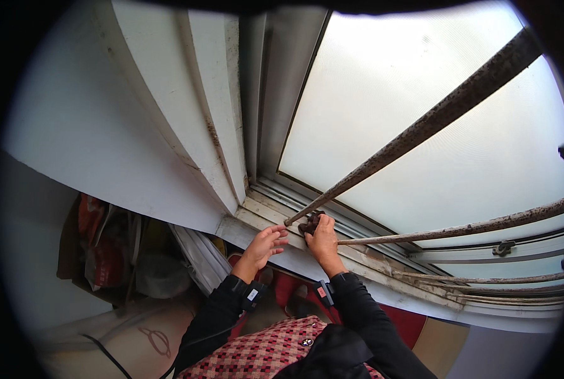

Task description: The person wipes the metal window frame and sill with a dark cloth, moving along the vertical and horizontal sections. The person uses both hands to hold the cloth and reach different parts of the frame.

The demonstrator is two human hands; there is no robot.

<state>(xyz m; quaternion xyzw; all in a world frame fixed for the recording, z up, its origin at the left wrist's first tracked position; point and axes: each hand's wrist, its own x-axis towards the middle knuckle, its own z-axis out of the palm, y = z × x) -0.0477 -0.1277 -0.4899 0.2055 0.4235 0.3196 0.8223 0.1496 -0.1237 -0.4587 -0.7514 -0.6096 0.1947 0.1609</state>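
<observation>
My right hand (323,240) grips a dark brown, crumpled cloth-like bundle (312,222) on the window sill, between two rusty window bars. Part of the bundle is hidden behind the fingers. Just left of it, my left hand (264,246) holds nothing, its fingers spread in the air near the sill (258,208). The foot of the thick rusty bar (386,158) meets the sill close to the left fingertips. A second rusty bar (452,232) starts beside my right hand. Behind the bars runs the metal window track (282,195), below a frosted glass pane (386,123).
A cardboard box (69,256) with bags and mixed items stands low on the left, beside folded white sheeting (201,251). A wrapped bulky thing (116,336) lies below it. The white wall (97,142) closes off the left. More bars (495,279) cross the window at right.
</observation>
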